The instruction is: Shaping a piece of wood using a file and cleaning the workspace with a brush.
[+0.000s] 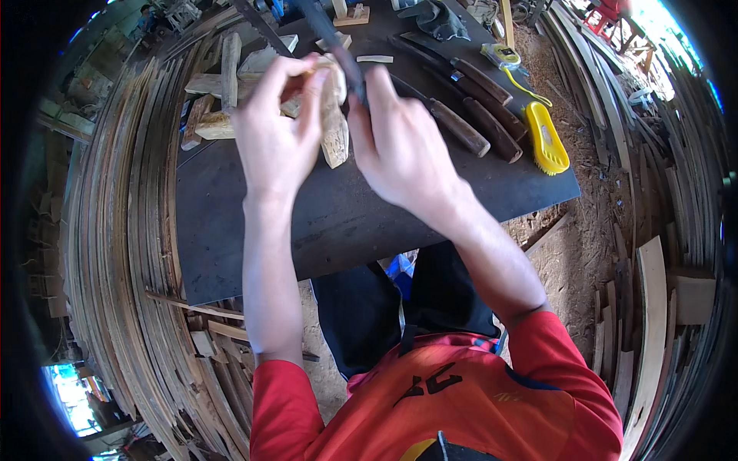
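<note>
My left hand [278, 131] is pinched around a short, pale piece of wood [335, 131], its lower end angled and hanging over the dark tabletop [354, 207]. My right hand [403, 142] is closed on a long, dark bladed tool [329, 34], which slants up and away to the far left. That tool is blurred, so I cannot tell whether it is a knife or a file. Its blade passes right beside the wood's upper end; whether they touch is not clear. Behind my left hand lie several rough wood blocks [219, 125].
To the right on the table lie several tools with brown wooden handles [492, 115], a tape measure [503, 55] and a yellow brush [547, 140]. A toothed saw blade [261, 27] stands at the far left. Long wood strips [127, 207] are stacked beside the table on both sides.
</note>
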Action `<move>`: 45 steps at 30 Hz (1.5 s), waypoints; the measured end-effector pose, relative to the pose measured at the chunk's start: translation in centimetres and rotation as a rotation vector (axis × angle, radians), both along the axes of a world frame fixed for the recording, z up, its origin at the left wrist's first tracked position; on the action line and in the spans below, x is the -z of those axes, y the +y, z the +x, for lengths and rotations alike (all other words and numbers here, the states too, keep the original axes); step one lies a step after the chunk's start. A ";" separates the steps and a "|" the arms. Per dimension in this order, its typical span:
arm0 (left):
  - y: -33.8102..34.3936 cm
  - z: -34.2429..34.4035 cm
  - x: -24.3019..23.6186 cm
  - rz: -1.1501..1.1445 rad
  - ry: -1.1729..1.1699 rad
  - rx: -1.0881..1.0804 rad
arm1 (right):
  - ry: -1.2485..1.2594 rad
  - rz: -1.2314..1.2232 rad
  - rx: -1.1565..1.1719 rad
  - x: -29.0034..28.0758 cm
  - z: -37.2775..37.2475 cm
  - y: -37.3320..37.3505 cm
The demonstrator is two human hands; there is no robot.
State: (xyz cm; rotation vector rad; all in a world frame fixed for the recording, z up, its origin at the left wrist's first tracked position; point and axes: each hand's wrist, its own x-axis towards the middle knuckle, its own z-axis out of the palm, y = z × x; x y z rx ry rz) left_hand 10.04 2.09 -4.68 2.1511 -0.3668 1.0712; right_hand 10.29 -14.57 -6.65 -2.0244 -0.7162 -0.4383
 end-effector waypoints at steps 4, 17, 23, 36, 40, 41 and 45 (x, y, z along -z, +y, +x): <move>0.4 -1.1 -0.6 0.009 0.009 -0.097 | -0.122 0.207 -0.009 -2.4 1.4 -0.4; 2.7 -0.9 -0.1 -0.067 0.040 -0.114 | 0.267 0.058 -0.162 3.0 -4.9 -2.6; 2.7 -0.9 0.3 -0.108 0.044 -0.048 | 0.392 0.179 -0.259 3.6 -5.3 -2.6; 3.3 -0.3 0.5 -0.084 0.025 -0.050 | 0.330 0.116 -0.222 5.4 -5.6 -2.3; 3.1 -0.5 0.4 -0.096 0.040 -0.050 | 0.383 0.190 -0.269 5.4 -5.3 -2.6; 3.2 -0.5 0.5 -0.097 0.041 -0.051 | 0.443 0.212 -0.286 5.4 -5.2 -2.7; 3.0 -0.5 0.4 -0.062 0.021 -0.045 | 0.470 0.250 -0.303 6.7 -4.6 -2.7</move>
